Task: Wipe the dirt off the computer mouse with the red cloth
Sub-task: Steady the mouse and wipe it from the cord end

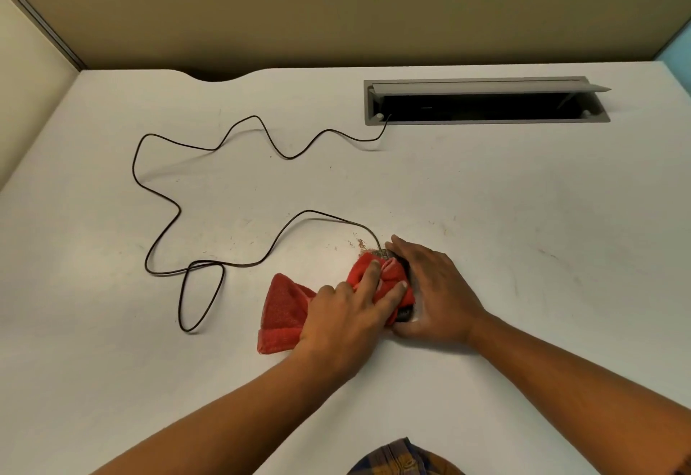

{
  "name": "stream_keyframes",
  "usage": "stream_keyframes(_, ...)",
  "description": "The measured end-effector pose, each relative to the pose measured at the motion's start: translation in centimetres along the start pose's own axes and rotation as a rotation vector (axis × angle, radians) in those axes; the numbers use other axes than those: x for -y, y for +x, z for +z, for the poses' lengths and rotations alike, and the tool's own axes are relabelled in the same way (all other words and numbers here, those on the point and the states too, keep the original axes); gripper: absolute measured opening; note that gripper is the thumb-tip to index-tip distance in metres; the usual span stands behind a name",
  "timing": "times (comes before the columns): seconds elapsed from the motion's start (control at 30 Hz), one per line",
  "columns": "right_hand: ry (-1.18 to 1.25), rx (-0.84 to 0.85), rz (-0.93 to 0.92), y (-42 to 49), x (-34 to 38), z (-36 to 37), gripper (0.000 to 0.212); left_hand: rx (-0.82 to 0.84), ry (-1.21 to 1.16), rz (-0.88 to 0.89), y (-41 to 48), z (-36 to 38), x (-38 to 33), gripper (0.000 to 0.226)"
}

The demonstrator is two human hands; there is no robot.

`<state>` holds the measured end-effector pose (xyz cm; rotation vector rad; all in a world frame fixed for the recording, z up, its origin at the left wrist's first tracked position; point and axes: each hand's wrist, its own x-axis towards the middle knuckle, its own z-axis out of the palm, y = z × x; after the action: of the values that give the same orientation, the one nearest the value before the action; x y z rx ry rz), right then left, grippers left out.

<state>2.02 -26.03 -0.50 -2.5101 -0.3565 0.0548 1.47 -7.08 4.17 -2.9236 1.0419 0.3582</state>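
Note:
A black computer mouse [404, 314] lies on the white desk, mostly hidden under a red cloth [284, 310] and both hands. My left hand [347, 317] presses the bunched cloth onto the top of the mouse, fingers spread over it. My right hand [433, 287] cups the mouse's right side and holds it in place. Brown crumbs of dirt [361, 244] lie on the desk just beyond the mouse's front. The rest of the cloth trails flat to the left.
The mouse's black cable [164, 197] loops across the desk's left half and runs into a grey cable hatch [486, 117] with its lid open at the back right. Beige partition walls [336, 6] close the back and left.

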Motion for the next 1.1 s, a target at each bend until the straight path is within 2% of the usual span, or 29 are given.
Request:
stream_keyframes(0.13,0.008,-0.015,-0.001,-0.1,0.4,-0.1,0.118,-0.018,0.038,-0.042,-0.6,-0.5,0.4,0.068)
stream_keyframes(0.23,0.016,-0.014,-0.002,-0.1,0.2,0.0,0.118,-0.072,0.05,-0.004,-0.5,-0.9,-0.3,0.068)
stream_keyframes(0.37,0.003,0.018,-0.013,0.0,-0.5,0.1,0.122,0.011,0.044,0.079,-1.3,0.5,-1.5,0.063)
stream_keyframes(0.6,0.002,-0.001,-0.011,-0.2,-0.6,0.3,0.124,0.018,-0.012,-0.002,-2.7,0.3,-0.3,0.064)
stream_keyframes(0.8,0.002,0.001,0.013,-0.4,-0.4,0.3,0.122,-0.017,-0.211,-0.256,-2.7,0.4,-0.6,0.063)
stream_keyframes(1.1,-0.006,0.004,-0.031,-0.2,-0.6,0.3,0.117,-0.086,-0.39,-0.306,-2.6,0.8,-0.9,0.062)
